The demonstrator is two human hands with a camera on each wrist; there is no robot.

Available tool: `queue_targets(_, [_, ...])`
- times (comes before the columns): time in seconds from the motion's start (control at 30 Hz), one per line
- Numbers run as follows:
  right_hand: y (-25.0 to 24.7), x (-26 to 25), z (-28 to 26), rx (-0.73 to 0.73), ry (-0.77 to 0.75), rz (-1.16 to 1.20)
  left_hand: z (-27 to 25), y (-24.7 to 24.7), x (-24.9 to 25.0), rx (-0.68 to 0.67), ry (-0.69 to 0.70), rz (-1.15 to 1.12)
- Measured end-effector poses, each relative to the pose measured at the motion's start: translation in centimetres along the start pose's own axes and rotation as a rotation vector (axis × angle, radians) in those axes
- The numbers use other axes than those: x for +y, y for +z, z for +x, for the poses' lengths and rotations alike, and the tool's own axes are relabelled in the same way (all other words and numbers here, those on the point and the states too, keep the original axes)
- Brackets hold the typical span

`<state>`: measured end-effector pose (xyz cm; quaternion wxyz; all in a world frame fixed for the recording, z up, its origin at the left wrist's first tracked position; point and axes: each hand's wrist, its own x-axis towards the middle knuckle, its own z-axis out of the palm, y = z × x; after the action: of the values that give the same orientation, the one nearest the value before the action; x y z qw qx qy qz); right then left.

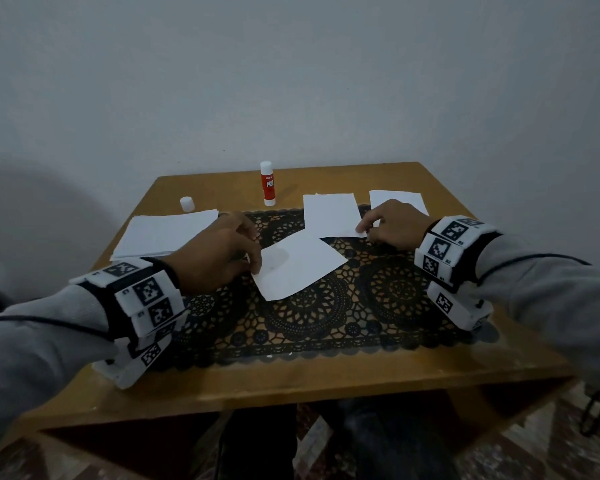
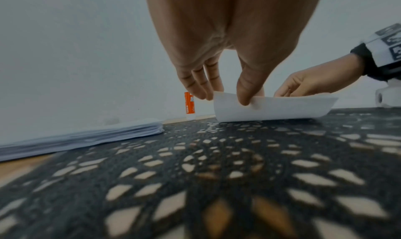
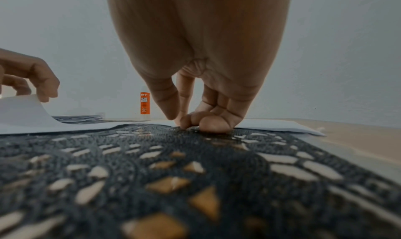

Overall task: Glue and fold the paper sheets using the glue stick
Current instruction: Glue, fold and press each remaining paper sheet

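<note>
Hands work over a black lace mat point(image 1: 326, 317) on a wooden table point(image 1: 291, 379). Left hand point(image 1: 219, 254) pinches the near sheet point(image 1: 297, 266) between thumb and fingers, lifting its edge. Right hand point(image 1: 394, 223), fingers curled, presses a fingertip on the corner of the far sheet point(image 1: 329, 213). Glue stick point(image 1: 267, 183) stands upright at the table's back edge, its cap point(image 1: 187, 204) apart to the left, behind a paper stack point(image 1: 163, 237).

Glue stick point(image 1: 268, 184): red-orange body, white cap. Paper sheets point(image 1: 297, 266): plain white. Mat point(image 1: 326, 313): black openwork lace, round medallions. Table point(image 1: 326, 375): tan wood. Sleeves point(image 1: 32, 341): grey.
</note>
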<state>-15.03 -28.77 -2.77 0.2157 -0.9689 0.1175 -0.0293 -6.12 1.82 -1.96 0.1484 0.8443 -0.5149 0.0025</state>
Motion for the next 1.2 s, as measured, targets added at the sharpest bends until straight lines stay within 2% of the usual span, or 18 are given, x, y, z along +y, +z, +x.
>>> queue_targets(0.13, [0.1, 0.1, 0.1, 0.002, 0.0, 0.012, 0.4, 0.2, 0.2, -0.068, 0.015, -0.022])
queue_targets(0.33, [0.1, 0.3, 0.1, 0.0, -0.012, 0.018, 0.5, 0.0, 0.4, -0.08, 0.091, 0.028])
queue_targets(0.8, [0.2, 0.6, 0.4, -0.008, -0.023, 0.006, 1.6, 0.6, 0.8, -0.1, 0.141, 0.017])
queue_targets(0.97, [0.2, 0.7, 0.5, -0.002, -0.011, 0.044, 2.5, 0.5, 0.8, -0.16, 0.135, 0.067])
queue_targets(1.2, [0.3, 0.6, 0.4, -0.008, 0.013, 0.038, 2.5, 0.3, 1.2, -0.247, 0.056, 0.083])
